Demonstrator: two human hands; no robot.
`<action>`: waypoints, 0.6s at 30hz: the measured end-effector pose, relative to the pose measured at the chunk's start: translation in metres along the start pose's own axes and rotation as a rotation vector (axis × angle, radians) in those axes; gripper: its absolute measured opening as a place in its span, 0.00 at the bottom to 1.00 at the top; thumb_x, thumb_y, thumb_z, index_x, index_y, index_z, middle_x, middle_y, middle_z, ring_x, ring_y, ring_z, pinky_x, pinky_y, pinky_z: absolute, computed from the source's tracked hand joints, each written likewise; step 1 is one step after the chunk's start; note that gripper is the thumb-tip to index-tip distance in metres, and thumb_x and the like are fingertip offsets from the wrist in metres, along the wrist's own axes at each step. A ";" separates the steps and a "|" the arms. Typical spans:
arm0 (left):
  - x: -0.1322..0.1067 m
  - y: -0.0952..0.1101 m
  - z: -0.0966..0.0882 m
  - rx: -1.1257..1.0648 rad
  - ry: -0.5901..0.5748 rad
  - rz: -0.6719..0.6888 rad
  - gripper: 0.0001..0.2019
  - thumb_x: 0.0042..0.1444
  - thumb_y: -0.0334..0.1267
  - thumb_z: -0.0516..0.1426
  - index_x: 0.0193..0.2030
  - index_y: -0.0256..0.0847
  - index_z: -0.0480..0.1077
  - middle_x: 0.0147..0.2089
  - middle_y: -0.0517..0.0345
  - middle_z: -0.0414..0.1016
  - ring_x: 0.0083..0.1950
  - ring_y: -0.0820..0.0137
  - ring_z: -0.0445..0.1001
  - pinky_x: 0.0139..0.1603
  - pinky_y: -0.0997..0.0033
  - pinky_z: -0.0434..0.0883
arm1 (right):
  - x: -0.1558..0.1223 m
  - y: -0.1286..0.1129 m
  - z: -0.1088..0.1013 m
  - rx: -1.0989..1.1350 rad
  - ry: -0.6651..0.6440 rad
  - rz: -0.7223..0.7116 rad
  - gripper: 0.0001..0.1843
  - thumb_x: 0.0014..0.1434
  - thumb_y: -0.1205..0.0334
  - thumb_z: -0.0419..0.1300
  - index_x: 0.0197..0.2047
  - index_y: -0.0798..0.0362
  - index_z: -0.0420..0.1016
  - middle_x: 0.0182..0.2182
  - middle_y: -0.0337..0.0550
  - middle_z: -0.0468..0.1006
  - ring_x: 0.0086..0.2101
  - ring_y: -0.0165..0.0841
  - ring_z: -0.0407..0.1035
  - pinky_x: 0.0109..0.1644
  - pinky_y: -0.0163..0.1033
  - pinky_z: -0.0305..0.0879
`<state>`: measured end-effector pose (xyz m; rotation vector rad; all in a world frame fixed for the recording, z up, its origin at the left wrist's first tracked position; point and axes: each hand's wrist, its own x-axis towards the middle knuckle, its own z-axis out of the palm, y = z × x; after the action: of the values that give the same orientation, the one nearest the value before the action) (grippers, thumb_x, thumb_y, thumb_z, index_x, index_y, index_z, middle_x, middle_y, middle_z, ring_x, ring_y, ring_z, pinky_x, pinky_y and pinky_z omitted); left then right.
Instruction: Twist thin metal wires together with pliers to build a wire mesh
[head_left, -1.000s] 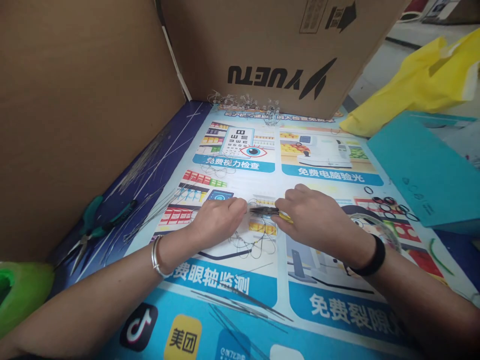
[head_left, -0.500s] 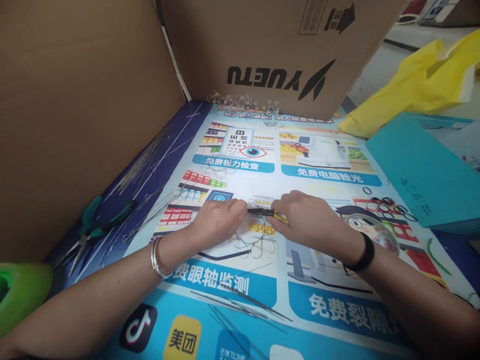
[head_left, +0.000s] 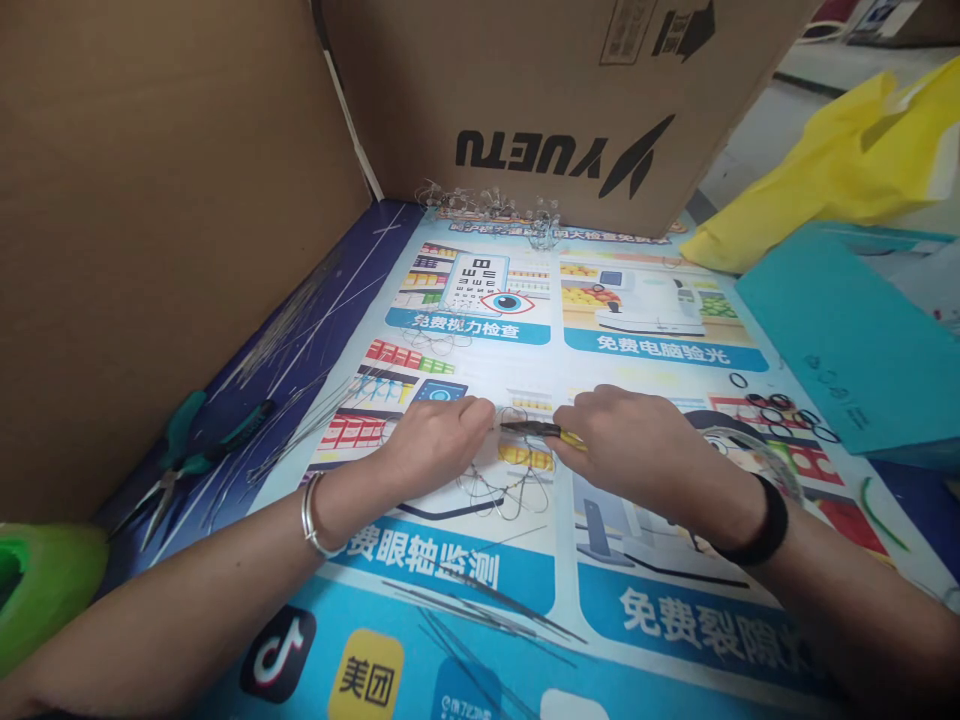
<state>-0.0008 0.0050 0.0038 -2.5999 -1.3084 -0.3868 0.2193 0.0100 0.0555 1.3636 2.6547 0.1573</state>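
Note:
My right hand is closed around the yellow handles of a pair of pliers, whose dark jaws point left. My left hand is closed in a pinch just left of the jaw tips; a thin wire piece seems to run from its fingers, though most of what it holds is hidden. Under and between the hands, looped thin wire with small beads lies on the printed poster sheet. Loose straight wires lie on the near side of the sheet.
Teal-handled pliers and straight wires lie at left. Cardboard walls stand behind and left. Wire pieces cluster at the back. Black rings, a teal box and yellow bag are right; a green object is near left.
My right hand and the pliers have shifted slightly right, so the jaw tips are now farther from my left hand. My left hand has stayed nearly still.

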 end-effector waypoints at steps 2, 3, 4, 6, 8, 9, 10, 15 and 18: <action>0.001 0.001 0.001 -0.001 -0.001 -0.035 0.08 0.60 0.34 0.49 0.31 0.39 0.65 0.24 0.59 0.70 0.23 0.71 0.65 0.24 0.70 0.56 | -0.001 -0.001 0.000 -0.005 -0.004 0.002 0.15 0.60 0.53 0.49 0.33 0.50 0.73 0.29 0.44 0.75 0.32 0.36 0.68 0.27 0.36 0.49; 0.001 0.001 0.001 -0.007 0.000 -0.043 0.07 0.59 0.34 0.49 0.31 0.39 0.65 0.25 0.58 0.70 0.25 0.71 0.66 0.26 0.69 0.58 | -0.001 -0.002 0.000 -0.006 -0.006 0.000 0.15 0.60 0.53 0.49 0.33 0.50 0.73 0.29 0.44 0.75 0.32 0.36 0.68 0.27 0.36 0.49; 0.002 0.001 0.001 -0.019 -0.001 -0.045 0.07 0.59 0.34 0.50 0.32 0.38 0.65 0.26 0.57 0.71 0.27 0.70 0.67 0.28 0.69 0.60 | -0.001 -0.002 0.000 -0.006 -0.007 -0.002 0.14 0.60 0.53 0.50 0.33 0.51 0.73 0.29 0.44 0.75 0.32 0.36 0.68 0.26 0.36 0.49; 0.005 0.001 0.001 -0.061 -0.014 -0.053 0.07 0.59 0.33 0.50 0.31 0.38 0.66 0.28 0.56 0.72 0.31 0.68 0.69 0.33 0.67 0.62 | -0.002 -0.003 0.000 -0.008 -0.005 -0.007 0.14 0.60 0.54 0.50 0.33 0.51 0.73 0.29 0.44 0.75 0.32 0.36 0.68 0.26 0.36 0.48; 0.007 0.000 0.002 -0.110 -0.033 -0.070 0.08 0.60 0.34 0.49 0.31 0.38 0.65 0.29 0.56 0.72 0.32 0.67 0.69 0.36 0.66 0.64 | -0.002 -0.004 0.001 -0.014 -0.006 -0.009 0.15 0.61 0.54 0.49 0.33 0.52 0.72 0.28 0.45 0.74 0.32 0.35 0.68 0.26 0.36 0.48; 0.008 0.000 0.002 -0.126 -0.040 -0.082 0.09 0.60 0.35 0.49 0.31 0.38 0.65 0.29 0.56 0.73 0.32 0.67 0.70 0.36 0.66 0.64 | -0.002 -0.004 0.001 -0.017 -0.006 -0.011 0.15 0.61 0.54 0.49 0.32 0.52 0.72 0.28 0.45 0.74 0.32 0.35 0.68 0.26 0.36 0.48; 0.009 0.000 0.002 -0.136 -0.046 -0.091 0.09 0.61 0.35 0.48 0.31 0.38 0.65 0.29 0.56 0.73 0.32 0.67 0.70 0.36 0.66 0.64 | -0.002 -0.004 0.001 -0.019 -0.005 -0.012 0.15 0.61 0.54 0.49 0.32 0.51 0.72 0.28 0.44 0.75 0.32 0.35 0.68 0.26 0.36 0.48; 0.009 0.001 0.001 -0.145 -0.049 -0.097 0.09 0.62 0.37 0.48 0.32 0.38 0.65 0.30 0.56 0.73 0.33 0.66 0.70 0.35 0.67 0.65 | -0.003 -0.003 0.002 -0.024 0.012 -0.022 0.14 0.61 0.54 0.49 0.33 0.50 0.72 0.28 0.44 0.75 0.31 0.36 0.67 0.27 0.36 0.48; 0.009 0.001 0.000 -0.145 -0.063 -0.089 0.09 0.61 0.36 0.48 0.33 0.38 0.65 0.30 0.55 0.73 0.33 0.67 0.70 0.34 0.67 0.64 | -0.003 -0.003 0.002 -0.025 0.030 -0.026 0.14 0.61 0.54 0.49 0.32 0.50 0.72 0.28 0.44 0.75 0.31 0.36 0.67 0.27 0.36 0.46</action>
<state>0.0046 0.0111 0.0068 -2.6981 -1.4731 -0.4332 0.2192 0.0061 0.0530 1.3294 2.6840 0.2080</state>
